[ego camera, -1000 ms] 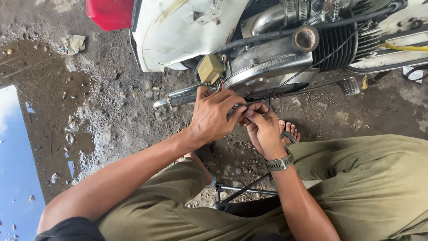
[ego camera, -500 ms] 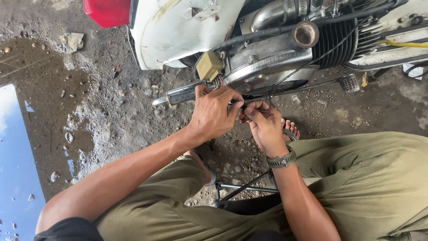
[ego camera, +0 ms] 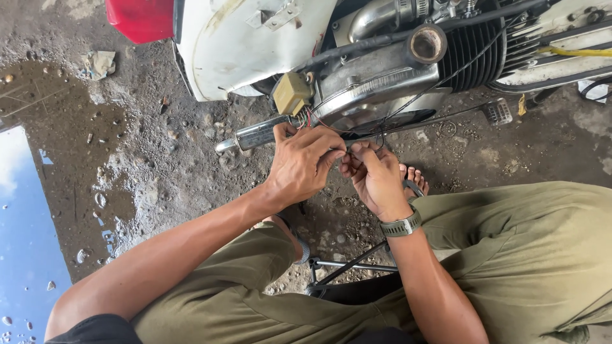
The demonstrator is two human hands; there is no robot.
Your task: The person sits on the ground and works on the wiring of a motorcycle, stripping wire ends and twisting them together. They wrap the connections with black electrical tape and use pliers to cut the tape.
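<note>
A white scooter (ego camera: 242, 44) with a red tail light (ego camera: 140, 18) stands on rough ground, its engine (ego camera: 472, 51) exposed. Thin wires (ego camera: 322, 124) run from a small yellowish box (ego camera: 291, 92) under the body. My left hand (ego camera: 306, 162) and my right hand (ego camera: 377, 178) meet just below the engine, fingertips pinched together on the wires. A wristwatch (ego camera: 401, 226) sits on my right wrist. What lies between the fingertips is mostly hidden.
A chrome exhaust pipe (ego camera: 255, 135) sticks out left of my hands. A puddle (ego camera: 29, 236) covers the wet ground at the left. My olive-trousered knees (ego camera: 510, 255) frame a dark metal stool frame (ego camera: 347, 264). A sandalled foot (ego camera: 414, 178) rests under the engine.
Both hands stay pinched on the wires below the engine; the view has shifted slightly, and the hands sit a little lower in the picture.
</note>
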